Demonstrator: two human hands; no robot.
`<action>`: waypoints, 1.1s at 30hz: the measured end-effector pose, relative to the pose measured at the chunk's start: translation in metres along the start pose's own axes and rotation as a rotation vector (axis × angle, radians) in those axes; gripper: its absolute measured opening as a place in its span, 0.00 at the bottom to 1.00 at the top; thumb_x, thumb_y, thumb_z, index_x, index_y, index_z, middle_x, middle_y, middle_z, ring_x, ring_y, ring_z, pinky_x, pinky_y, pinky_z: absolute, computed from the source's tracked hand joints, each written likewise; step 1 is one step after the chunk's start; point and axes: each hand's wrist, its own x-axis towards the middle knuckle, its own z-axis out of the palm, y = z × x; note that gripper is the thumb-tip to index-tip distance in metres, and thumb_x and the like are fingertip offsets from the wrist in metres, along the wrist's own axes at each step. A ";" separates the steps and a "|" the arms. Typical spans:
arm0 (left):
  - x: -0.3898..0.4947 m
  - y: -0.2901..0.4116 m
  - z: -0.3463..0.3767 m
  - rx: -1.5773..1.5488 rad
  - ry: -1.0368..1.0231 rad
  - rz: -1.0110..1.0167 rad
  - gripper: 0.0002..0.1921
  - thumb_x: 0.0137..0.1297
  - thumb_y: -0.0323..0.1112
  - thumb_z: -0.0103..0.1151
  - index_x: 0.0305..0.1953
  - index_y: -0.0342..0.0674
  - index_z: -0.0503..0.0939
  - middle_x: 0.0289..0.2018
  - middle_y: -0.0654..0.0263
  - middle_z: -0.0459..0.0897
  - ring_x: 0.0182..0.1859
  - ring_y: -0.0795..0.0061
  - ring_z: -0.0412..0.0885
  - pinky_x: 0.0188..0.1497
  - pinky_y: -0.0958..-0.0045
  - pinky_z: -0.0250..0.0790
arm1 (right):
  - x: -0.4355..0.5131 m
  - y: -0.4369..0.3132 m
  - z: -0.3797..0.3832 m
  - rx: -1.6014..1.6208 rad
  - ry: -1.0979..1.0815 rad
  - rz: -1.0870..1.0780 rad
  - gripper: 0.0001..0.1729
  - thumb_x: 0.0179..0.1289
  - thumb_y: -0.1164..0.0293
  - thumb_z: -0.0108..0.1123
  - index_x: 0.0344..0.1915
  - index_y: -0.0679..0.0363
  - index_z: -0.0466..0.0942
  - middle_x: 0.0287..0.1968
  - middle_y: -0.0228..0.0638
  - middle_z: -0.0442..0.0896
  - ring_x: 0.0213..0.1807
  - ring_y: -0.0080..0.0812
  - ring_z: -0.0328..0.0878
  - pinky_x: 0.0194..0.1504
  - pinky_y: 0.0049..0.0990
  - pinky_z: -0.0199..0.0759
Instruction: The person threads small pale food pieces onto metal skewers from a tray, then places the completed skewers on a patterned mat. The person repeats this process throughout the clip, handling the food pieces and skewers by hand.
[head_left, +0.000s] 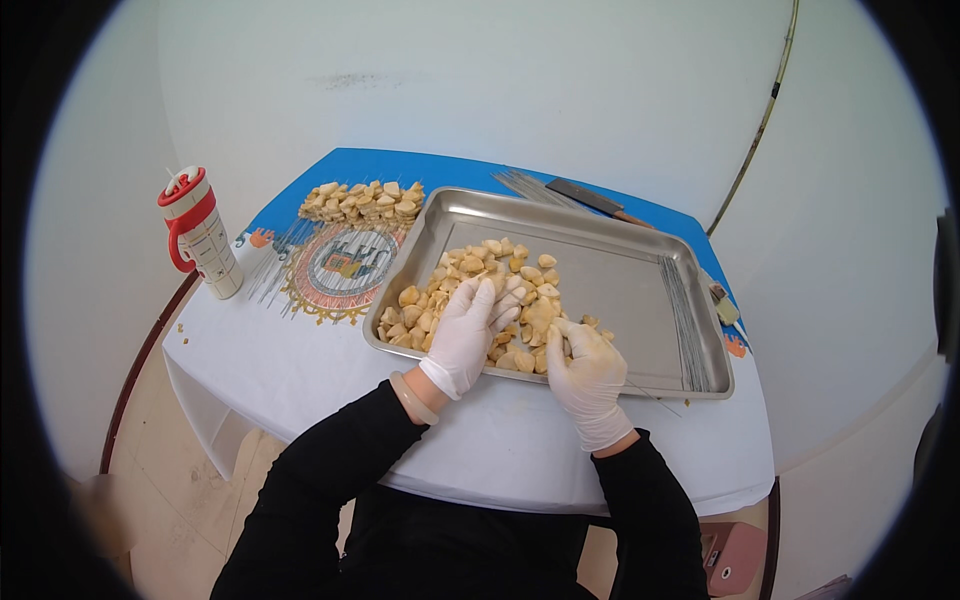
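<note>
My left hand (465, 330), in a white glove, is over a heap of pale yellow food pieces (416, 319) in a shallow metal tray (600, 277). A piece shows by its fingertips; whether it is gripped is unclear. My right hand (590, 365), also gloved, is closed on a thin metal skewer (660, 403), whose bare end sticks out past the tray's front rim. Yellowish pieces (540, 315) lie just beyond the right fingertips; I cannot tell which are threaded. Inside the tray's right side lies a bundle of bare skewers (682, 326).
Loaded skewers (367, 202) are stacked left of the tray. Behind it lie more bare skewers (536, 187) and a cleaver (585, 196) with a wooden handle. A red-and-white tumbler (201, 236) stands at the left on the cloth-covered table (300, 375). Small items (725, 307) sit by the tray's right edge.
</note>
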 end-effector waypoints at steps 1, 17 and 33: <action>0.000 0.000 0.000 -0.001 0.012 0.005 0.17 0.82 0.45 0.45 0.60 0.40 0.70 0.61 0.61 0.77 0.64 0.70 0.76 0.64 0.69 0.68 | 0.000 0.000 0.001 0.005 0.000 -0.009 0.04 0.62 0.71 0.67 0.37 0.56 0.85 0.26 0.34 0.83 0.27 0.37 0.81 0.31 0.32 0.74; 0.004 -0.005 -0.008 0.066 0.147 0.045 0.20 0.83 0.48 0.42 0.59 0.37 0.68 0.55 0.58 0.81 0.53 0.72 0.83 0.51 0.74 0.77 | -0.003 -0.008 0.001 -0.062 0.000 -0.090 0.03 0.61 0.70 0.66 0.36 0.53 0.84 0.27 0.31 0.83 0.28 0.37 0.81 0.29 0.33 0.73; 0.007 -0.004 -0.012 0.027 0.091 0.032 0.17 0.83 0.47 0.43 0.59 0.41 0.69 0.60 0.61 0.79 0.53 0.72 0.84 0.52 0.74 0.77 | -0.005 -0.006 0.003 -0.130 0.054 -0.120 0.04 0.60 0.71 0.68 0.36 0.54 0.84 0.27 0.31 0.82 0.27 0.36 0.81 0.27 0.31 0.73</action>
